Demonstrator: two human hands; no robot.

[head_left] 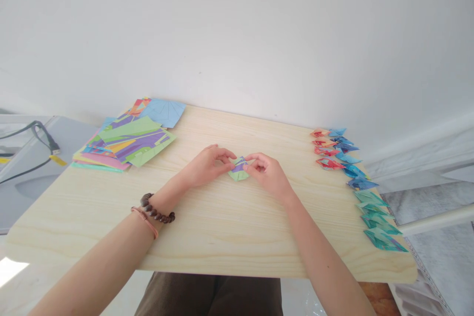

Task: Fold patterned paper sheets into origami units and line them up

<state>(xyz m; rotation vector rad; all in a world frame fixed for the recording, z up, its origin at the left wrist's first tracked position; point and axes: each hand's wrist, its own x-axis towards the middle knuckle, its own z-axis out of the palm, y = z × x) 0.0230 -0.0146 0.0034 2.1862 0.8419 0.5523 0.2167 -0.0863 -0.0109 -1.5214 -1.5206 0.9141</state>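
A small folded piece of origami paper (238, 172), green with purple stripes, lies on the wooden table between my hands. My left hand (210, 165) pinches its left side between thumb and fingers. On the other side, my right hand (267, 172) has its fingers curled and its thumb and index finger pressed on the right edge of the paper. The near corner of the paper shows below the fingertips. Parts of its upper edge are hidden by the fingers.
Patterned paper sheets (137, 140) lie in a loose pile at the table's left. Along the right edge stand rows of folded paper pieces: red (329, 163), blue (362, 183) and green (385, 240). A white wall rises behind the table (222, 237). Black cables (44, 138) lie off to the left.
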